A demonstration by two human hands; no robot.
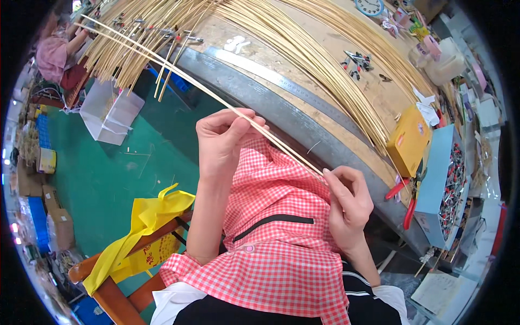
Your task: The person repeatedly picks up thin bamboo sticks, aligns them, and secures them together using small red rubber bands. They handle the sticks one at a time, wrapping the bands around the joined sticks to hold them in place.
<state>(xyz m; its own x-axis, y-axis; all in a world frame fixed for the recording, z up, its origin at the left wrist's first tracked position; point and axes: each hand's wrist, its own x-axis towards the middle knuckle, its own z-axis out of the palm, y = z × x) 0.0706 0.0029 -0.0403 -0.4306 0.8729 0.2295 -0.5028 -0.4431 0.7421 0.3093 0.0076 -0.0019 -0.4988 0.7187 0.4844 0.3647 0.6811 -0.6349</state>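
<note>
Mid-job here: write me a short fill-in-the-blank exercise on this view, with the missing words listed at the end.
1. The left hand and right hand hold thin sticks; the hand nearer the yellow box is the ____ one.
2. The pliers on the table have handles coloured ____.
3. The cloth draped over the wooden chair is coloured ____.

Missing words: right; red; yellow.

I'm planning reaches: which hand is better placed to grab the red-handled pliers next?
Probably the right hand: nearer the pliers, though it pinches the sticks too; the left hand is farther.
</note>
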